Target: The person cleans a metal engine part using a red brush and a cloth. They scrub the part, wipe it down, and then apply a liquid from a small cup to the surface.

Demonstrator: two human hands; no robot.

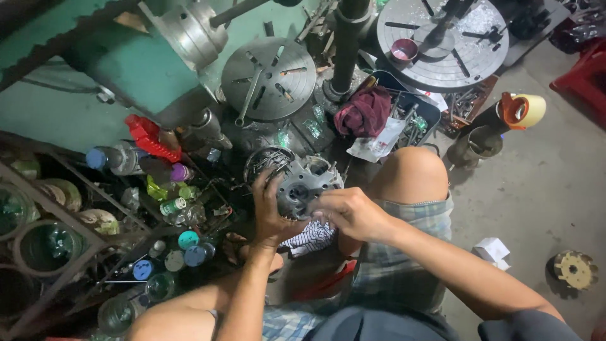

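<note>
Above the seated person's lap, just left of the bare knee [410,173], a grey cast-metal engine casing [304,184] is being held up off the floor. Its open, bored face is tilting toward the camera, and its long axis is running roughly left to right, slightly upward to the right. The left hand [268,211] is cupping the casing's left edge from below, fingers curled around the rim. The right hand [350,211] is closing on the lower right edge, fingertips pinched against the metal. A striped rag [312,237] is lying just beneath the hands.
</note>
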